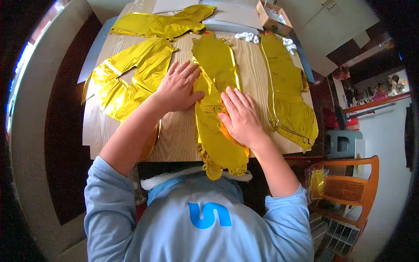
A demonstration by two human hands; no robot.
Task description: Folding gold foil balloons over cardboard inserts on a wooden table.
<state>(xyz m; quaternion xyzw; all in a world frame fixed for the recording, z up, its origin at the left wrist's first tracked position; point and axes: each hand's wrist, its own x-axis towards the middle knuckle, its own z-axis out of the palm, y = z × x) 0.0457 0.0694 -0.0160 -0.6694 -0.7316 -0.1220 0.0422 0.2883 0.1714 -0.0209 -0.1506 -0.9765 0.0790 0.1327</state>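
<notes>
A flat, uninflated gold foil balloon (209,126) lies lengthwise on the table in front of me, its scalloped near end hanging over the front edge. My left hand (178,87) rests palm down with fingers stretched, its fingertips and thumb at the balloon's left edge. Flat on its right side, my right hand (240,114) presses with fingers extended; orange shows beneath and beside that palm, perhaps a reflection. To the left is a second gold foil balloon (150,65), wrinkled and partly covered by my left forearm. Neither hand grips anything.
Another gold foil balloon (152,25) lies at the back, and one more (288,91) on the right. White crumpled pieces (247,37) and a cardboard box (276,19) occupy the far right of the wooden table (179,144). A wooden chair (371,187) stands at right.
</notes>
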